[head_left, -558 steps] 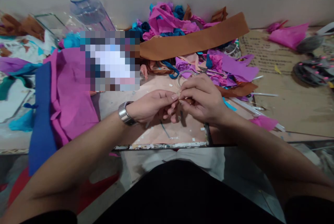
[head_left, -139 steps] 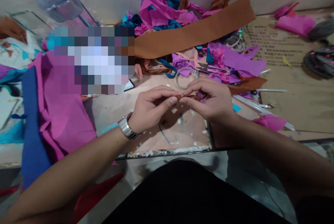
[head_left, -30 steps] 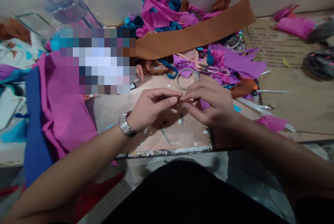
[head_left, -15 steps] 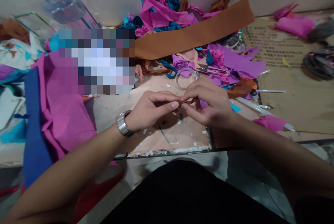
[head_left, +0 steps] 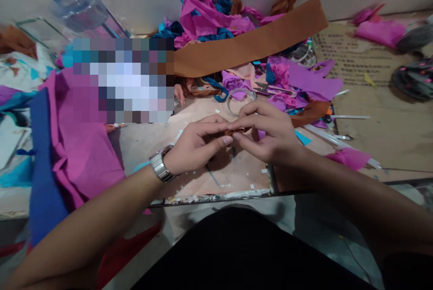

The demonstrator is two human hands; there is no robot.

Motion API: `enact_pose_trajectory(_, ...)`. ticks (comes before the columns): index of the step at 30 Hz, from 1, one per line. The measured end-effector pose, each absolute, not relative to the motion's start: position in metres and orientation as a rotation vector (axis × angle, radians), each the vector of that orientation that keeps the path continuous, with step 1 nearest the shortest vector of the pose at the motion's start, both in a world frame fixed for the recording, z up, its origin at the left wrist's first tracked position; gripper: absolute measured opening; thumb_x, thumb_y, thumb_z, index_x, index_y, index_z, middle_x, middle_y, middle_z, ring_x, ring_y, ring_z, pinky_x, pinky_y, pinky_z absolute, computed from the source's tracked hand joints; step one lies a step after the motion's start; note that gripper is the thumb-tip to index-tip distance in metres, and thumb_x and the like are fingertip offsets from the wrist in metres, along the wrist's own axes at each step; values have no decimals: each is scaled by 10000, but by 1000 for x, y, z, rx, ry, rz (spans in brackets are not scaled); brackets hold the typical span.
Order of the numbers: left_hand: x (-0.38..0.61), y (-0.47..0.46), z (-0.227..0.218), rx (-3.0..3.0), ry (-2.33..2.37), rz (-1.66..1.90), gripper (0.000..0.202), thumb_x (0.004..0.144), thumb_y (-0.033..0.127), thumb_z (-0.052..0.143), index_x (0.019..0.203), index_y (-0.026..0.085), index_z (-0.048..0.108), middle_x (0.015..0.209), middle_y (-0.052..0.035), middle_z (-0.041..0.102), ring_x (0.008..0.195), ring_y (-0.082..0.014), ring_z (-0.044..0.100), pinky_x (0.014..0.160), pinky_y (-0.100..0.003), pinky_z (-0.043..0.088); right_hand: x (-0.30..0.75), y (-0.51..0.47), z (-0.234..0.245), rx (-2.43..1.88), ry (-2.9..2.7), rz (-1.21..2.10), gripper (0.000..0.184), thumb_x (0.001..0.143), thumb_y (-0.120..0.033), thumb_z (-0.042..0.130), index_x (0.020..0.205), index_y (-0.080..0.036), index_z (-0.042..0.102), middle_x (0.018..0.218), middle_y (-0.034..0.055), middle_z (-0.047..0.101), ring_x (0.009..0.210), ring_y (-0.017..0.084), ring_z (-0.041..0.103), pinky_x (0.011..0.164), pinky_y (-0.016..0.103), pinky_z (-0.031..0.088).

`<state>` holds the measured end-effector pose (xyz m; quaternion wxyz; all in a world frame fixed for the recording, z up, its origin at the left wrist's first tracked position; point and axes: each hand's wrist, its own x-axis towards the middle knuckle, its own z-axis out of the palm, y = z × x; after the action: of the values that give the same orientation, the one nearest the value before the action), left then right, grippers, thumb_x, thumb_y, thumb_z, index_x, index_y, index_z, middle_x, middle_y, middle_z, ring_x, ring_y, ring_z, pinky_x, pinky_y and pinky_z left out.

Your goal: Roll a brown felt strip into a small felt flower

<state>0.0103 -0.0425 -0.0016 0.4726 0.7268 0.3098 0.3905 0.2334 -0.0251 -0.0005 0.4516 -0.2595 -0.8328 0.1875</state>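
Observation:
My left hand (head_left: 194, 145), with a metal watch (head_left: 159, 167) on the wrist, pinches a small twisted piece of brown crepe paper (head_left: 236, 131) between thumb and fingers. My right hand (head_left: 270, 134) meets it from the right and pinches the same brown piece, fingers curled round it. Most of the piece is hidden inside the fingers. Both hands hover just above the tan cardboard work surface (head_left: 149, 139), near the table's front edge. A roll of clear tape (head_left: 240, 96) lies just beyond my right hand.
A long brown crepe strip (head_left: 250, 42) lies across the back, in front of a heap of pink and blue crumpled paper (head_left: 213, 17). Pink and blue sheets (head_left: 77, 145) hang at the left. Scissors (head_left: 270, 88), white sticks (head_left: 338, 134) and a water bottle (head_left: 74, 3) lie around.
My hands have stayed together on the brown piece. The fingers shifted slightly and the left hand drew a little closer to the right.

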Motion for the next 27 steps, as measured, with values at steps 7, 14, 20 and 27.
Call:
enact_pose_trajectory(7, 11, -47, -8, 1861, 780, 1023, 373, 1033, 320, 625, 1391, 274, 718, 1119, -105, 692, 1043, -217, 654, 965, -407, 555, 231, -24, -5, -626, -2008, 483, 135, 886, -143, 744, 993, -222, 768, 929, 47, 727, 878, 188, 695, 815, 355, 578)
enact_pose_trajectory(14, 11, -48, -10, 1890, 773, 1019, 402, 1080, 332, 520, 1448, 284, 675, 1086, -95, 676, 1025, -212, 630, 968, -417, 540, 230, -25, -6, -699, -1970, 584, 134, 869, -155, 773, 989, -212, 761, 962, 46, 788, 857, 175, 716, 809, 321, 580)
enact_pose_trajectory(20, 11, -48, -12, 1768, 784, 985, 540, 1059, 350, 572, 1593, 297, 508, 1188, -103, 683, 1053, -213, 647, 978, -375, 540, 231, -22, -7, -657, -1991, 596, 88, 918, -185, 755, 997, -219, 773, 927, 39, 794, 877, 189, 712, 857, 362, 571)
enact_pose_trajectory(27, 17, -48, -13, 1485, 794, 1108, 325, 975, 386, 729, 1240, 205, 676, 1057, -80, 729, 913, -162, 699, 813, -269, 587, 231, -22, -6, -663, -1952, 650, 74, 900, -216, 791, 966, -206, 758, 940, 52, 773, 897, 187, 708, 836, 338, 573)
